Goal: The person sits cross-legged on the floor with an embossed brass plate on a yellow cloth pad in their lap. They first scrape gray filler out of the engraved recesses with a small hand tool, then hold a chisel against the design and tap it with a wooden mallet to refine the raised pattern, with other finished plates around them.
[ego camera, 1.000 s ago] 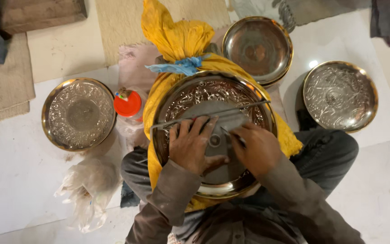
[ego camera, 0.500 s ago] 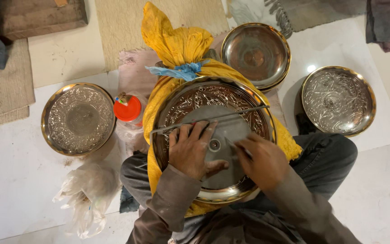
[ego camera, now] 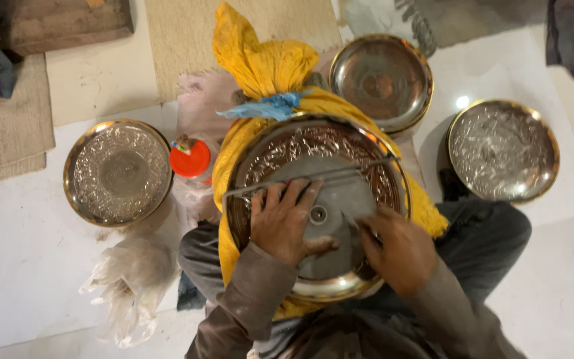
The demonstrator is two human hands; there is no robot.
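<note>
Engraved brass plate (ego camera: 313,143): lies in the person's lap on a yellow cloth bundle (ego camera: 260,60), which shows all round its rim except at the near edge, where the sleeves cover it.
Grey disc (ego camera: 340,199): lies flat over the plate's middle, leaving the patterned band bare at the far side.
Metal rod (ego camera: 313,176): lies across the plate from left rim to right rim, just beyond the fingertips.
Left hand (ego camera: 282,223): pressed flat on the disc, fingers spread and apart, tips touching the rod; it clamps nothing.
Right hand (ego camera: 396,249): curled at the disc's right edge near the rim; whether it pinches a tool I cannot tell.
Left side: an orange-capped bottle (ego camera: 191,159) stands just beside the bundle; a second plate (ego camera: 117,173) lies beyond it, and a crumpled plastic bag (ego camera: 131,279) nearer.
Far right: two more plates (ego camera: 381,81) (ego camera: 503,149), close to the bundle.
Open floor: white tiles (ego camera: 21,279) at near left and near right.
</note>
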